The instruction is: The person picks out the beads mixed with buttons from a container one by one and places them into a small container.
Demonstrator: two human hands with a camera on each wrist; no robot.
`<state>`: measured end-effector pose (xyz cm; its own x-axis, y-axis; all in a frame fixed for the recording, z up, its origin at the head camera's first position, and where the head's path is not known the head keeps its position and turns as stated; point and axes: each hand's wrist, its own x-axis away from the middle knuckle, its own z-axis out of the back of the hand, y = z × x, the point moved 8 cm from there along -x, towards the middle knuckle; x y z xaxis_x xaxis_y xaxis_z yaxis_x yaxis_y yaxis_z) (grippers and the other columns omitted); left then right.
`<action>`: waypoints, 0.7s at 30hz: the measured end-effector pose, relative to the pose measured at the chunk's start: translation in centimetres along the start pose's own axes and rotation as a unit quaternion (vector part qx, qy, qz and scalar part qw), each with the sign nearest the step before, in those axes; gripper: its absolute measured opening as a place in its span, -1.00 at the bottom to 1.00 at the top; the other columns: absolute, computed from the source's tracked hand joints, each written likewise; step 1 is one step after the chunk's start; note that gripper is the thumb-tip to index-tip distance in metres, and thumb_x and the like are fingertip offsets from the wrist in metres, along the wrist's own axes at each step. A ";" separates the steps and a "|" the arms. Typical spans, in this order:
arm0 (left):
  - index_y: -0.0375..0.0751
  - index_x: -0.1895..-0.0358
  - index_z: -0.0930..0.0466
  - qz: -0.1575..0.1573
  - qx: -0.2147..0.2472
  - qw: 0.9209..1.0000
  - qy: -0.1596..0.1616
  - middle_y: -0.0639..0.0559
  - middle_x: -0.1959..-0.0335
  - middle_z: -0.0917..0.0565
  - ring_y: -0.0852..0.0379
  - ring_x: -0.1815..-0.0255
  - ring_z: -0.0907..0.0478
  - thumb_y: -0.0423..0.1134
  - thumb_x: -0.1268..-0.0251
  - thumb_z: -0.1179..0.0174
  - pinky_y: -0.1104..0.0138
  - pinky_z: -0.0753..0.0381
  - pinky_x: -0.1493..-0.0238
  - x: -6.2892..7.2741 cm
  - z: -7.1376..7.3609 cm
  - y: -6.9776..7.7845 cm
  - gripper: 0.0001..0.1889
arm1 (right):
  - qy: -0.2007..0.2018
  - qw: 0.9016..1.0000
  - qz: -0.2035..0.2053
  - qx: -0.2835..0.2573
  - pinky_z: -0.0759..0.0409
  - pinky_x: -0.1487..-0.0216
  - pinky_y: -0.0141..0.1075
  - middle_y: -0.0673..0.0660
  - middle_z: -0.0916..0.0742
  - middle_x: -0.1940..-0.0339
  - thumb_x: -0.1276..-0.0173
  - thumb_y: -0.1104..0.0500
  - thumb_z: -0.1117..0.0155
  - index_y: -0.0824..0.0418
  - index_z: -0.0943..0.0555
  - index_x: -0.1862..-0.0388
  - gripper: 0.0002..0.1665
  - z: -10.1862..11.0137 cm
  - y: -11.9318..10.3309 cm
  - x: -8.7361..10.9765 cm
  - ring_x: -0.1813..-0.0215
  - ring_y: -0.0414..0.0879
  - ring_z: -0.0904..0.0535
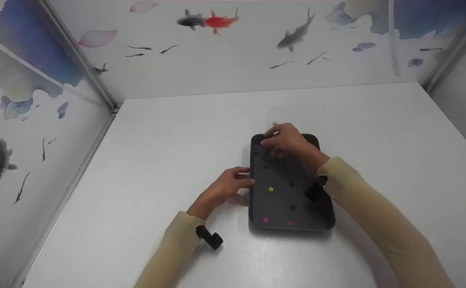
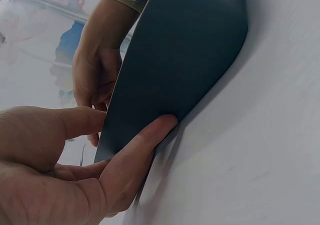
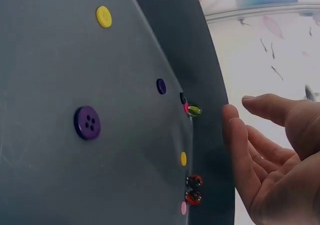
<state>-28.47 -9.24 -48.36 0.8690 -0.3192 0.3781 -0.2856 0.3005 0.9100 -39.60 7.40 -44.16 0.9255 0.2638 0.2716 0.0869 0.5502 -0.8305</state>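
A dark grey rectangular tray [image 1: 281, 216] with raised walls lies on the white table. My left hand [image 1: 229, 185] grips its left wall, one finger [image 2: 160, 127] along the outside and other digits over the rim. My right hand [image 1: 287, 140] is above the tray's far end, its fingertips close to the rim; in the right wrist view thumb and index stand slightly apart, with nothing visible between them. Scattered inside are a purple button [image 3: 87, 122], a yellow button [image 3: 104, 16] and several others. A green glassy piece [image 3: 195, 111] lies by the wall, as do dark and red shiny pieces [image 3: 194, 198].
A small yellow-green spot [image 1: 274, 124] shows just beyond the tray's far edge, on a faint pale sheet [image 1: 277, 112]. White panels [image 1: 237, 60] painted with fish enclose the table [image 1: 169, 152] at the back and sides.
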 end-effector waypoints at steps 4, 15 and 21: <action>-0.28 -0.47 -0.29 -0.001 0.006 1.000 -0.002 -0.28 -0.33 -0.52 -0.07 -0.24 -0.62 -0.22 -0.40 -0.19 0.20 -0.79 0.08 0.0 0.0 0.1 -0.38 | -0.008 1.000 -0.009 0.003 -0.74 0.36 -0.30 0.25 -0.75 -0.02 -0.34 0.09 -0.40 0.23 -0.56 -0.22 -0.49 -0.5 0.2 -0.2 0.30 -0.03 -0.76; -0.28 -0.47 -0.30 -0.009 0.016 1.000 -0.004 -0.28 -0.35 -0.51 -0.08 -0.25 -0.61 -0.24 -0.41 -0.19 0.15 -0.80 0.07 -0.1 0.0 -0.1 -0.40 | -0.017 0.999 -0.027 -0.004 -0.76 0.35 -0.29 0.19 -0.78 0.06 -0.37 0.08 -0.36 0.22 -0.56 -0.21 -0.52 -1.5 0.9 -0.8 0.28 -0.04 -0.73; -0.27 -0.48 -0.27 -0.006 0.006 1.000 -0.004 -0.26 -0.37 -0.50 -0.08 -0.26 -0.61 -0.22 -0.41 -0.19 0.14 -0.78 0.00 -0.1 -0.1 -0.1 -0.38 | -0.015 1.000 -0.016 -0.012 -0.74 0.43 -0.31 0.23 -0.79 0.07 -0.37 0.09 -0.37 0.25 -0.57 -0.21 -0.51 -1.9 0.8 -0.6 0.37 -0.09 -0.71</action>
<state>-28.49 -9.13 -48.49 0.8692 -0.3305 0.3678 -0.2790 0.2864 0.9166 -39.42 6.20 -45.93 0.9105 0.2704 0.3127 0.1254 0.5402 -0.8322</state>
